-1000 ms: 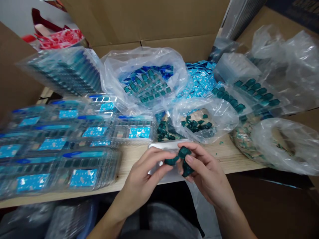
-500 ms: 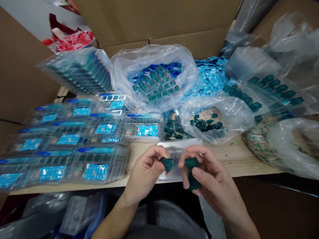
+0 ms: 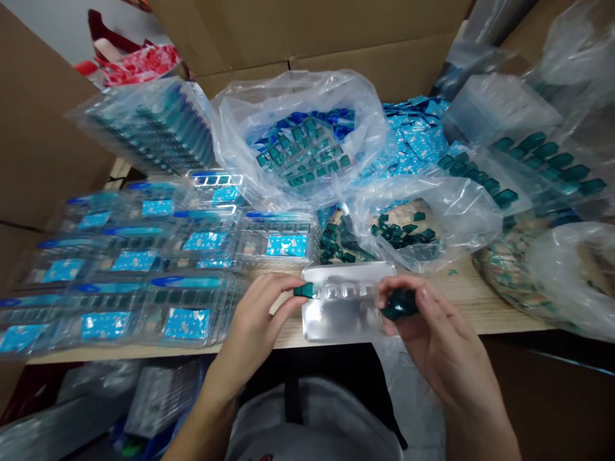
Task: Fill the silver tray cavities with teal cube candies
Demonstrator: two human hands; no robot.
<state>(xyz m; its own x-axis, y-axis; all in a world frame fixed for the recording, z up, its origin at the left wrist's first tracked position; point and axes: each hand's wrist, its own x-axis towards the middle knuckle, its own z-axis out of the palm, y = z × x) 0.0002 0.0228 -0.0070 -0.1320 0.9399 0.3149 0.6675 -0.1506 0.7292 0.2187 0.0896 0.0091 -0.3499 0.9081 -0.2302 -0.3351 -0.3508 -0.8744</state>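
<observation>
My left hand (image 3: 262, 314) pinches one small teal green piece (image 3: 304, 290) at the left end of a clear plastic blister tray (image 3: 336, 317) that lies on the wooden table edge (image 3: 480, 314). My right hand (image 3: 427, 320) is closed round a few more teal pieces (image 3: 398, 304) at the tray's right side. The tray's row of pockets runs between the two hands. Behind the tray, an open clear bag (image 3: 432, 218) holds loose teal pieces.
Stacks of filled clear packs with blue cards (image 3: 144, 269) cover the table's left half. A big bag of blue and teal parts (image 3: 298, 147) stands at the back, more bags and trays (image 3: 528, 160) at the right. Cardboard walls (image 3: 312, 32) close in behind.
Both hands pulled apart and lowered to the tray. The left hand carried one teal piece to the tray's left end; the right hand moved right with the others.
</observation>
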